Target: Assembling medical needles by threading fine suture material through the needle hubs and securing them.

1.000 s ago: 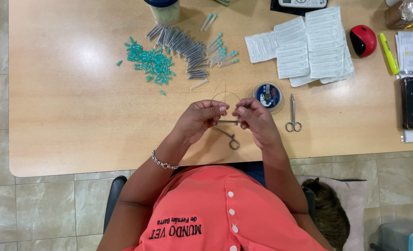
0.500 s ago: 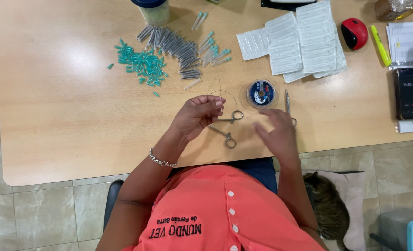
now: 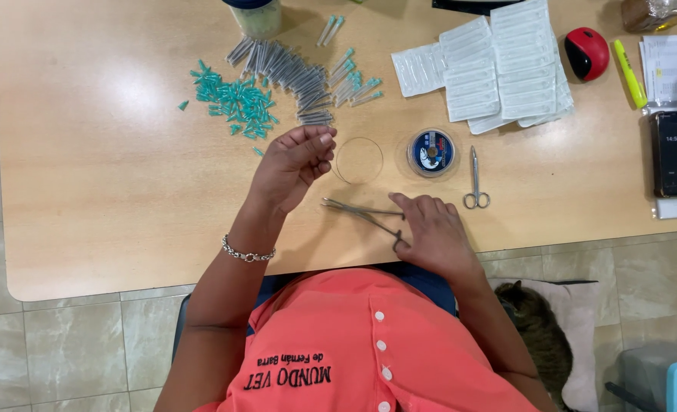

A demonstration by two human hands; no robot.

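now resting r hand flat-ish on table, fingers lying over handles of thin metal forceps, tips pointing toward l hand; can't tell if actually gripping or just touching. 1 s ago both hands meeting together above table edge; now spread apart, r hand lowered and nearer body. holding l hand raised, fingers curled loosely, thumb and fingertips pinched near a thin loop of clear thread just beside it; too fine to say if pinching it. sitting just beyond r hand: round thread spool, small scissors beside it. lying beyond l hand: pile of teal needle caps, grey tubes. lying further beyond r hand: white sachets.
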